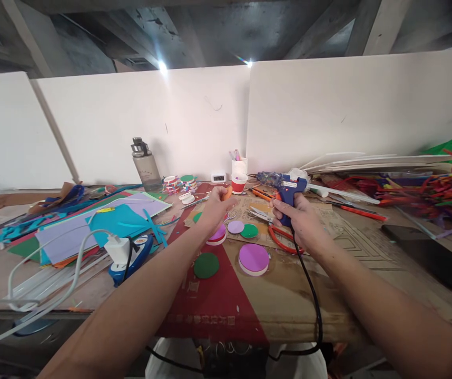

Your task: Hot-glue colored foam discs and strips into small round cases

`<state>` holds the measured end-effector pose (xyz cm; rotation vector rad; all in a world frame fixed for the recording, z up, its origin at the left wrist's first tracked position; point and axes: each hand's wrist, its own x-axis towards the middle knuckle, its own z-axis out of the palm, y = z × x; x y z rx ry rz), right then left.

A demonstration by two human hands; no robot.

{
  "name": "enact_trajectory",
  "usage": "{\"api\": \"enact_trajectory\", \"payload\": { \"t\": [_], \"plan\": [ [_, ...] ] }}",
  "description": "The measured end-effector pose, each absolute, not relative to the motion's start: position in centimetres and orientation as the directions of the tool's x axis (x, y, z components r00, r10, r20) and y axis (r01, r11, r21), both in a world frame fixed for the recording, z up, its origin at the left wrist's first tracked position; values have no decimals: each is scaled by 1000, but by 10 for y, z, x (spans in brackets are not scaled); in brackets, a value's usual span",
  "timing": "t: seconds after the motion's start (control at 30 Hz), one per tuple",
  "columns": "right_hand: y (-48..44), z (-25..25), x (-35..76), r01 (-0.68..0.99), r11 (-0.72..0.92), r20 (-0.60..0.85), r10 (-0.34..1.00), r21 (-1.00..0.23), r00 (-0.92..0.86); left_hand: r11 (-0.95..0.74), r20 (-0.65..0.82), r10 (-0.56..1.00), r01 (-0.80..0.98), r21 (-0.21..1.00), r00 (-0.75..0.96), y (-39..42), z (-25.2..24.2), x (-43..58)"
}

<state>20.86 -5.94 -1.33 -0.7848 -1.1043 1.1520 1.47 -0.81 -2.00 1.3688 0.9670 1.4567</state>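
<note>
My right hand (295,210) is wrapped round the handle of a blue hot glue gun (287,195). The gun's nozzle points left, and its black cord hangs down over the table edge. Further left, my left hand (221,202) pinches a small orange piece (228,193), whose full shape my fingers partly hide. Below the hands lie a purple-topped round disc (253,258) with a white side, a dark green circle (206,265), a lilac circle (235,227) and a smaller green circle (249,231). Red-handled scissors (285,241) lie beneath the glue gun.
A water bottle (146,167) stands at the back, left of colourful stacked discs (188,182) and paper cups (239,182). Coloured sheets (68,239) and a blue power strip (141,255) with white cables lie left. A black phone-like slab (433,258) and pipe cleaners (439,189) lie right.
</note>
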Motion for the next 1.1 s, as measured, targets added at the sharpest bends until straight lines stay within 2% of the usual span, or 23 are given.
{"api": "enact_trajectory", "payload": {
  "t": [0.07,0.17,0.5,0.67,1.1],
  "plan": [
    [-59,-13,208,-309,264,268,963,-914,31,-266,283,957,-194,944,64,-9,-20,16],
    [-60,-12,208,-312,262,264,964,-913,35,-264,294,950,-234,936,103,-12,-19,17],
    [-61,-12,208,-300,254,262,965,-919,15,-419,420,896,-41,907,143,-15,-19,12],
    [-60,-15,208,-272,260,260,965,-926,36,-402,399,893,-27,915,211,-17,-20,16],
    [-61,-14,206,-275,266,269,963,-924,26,-397,376,898,52,916,229,-18,-20,21]
  ]
}}
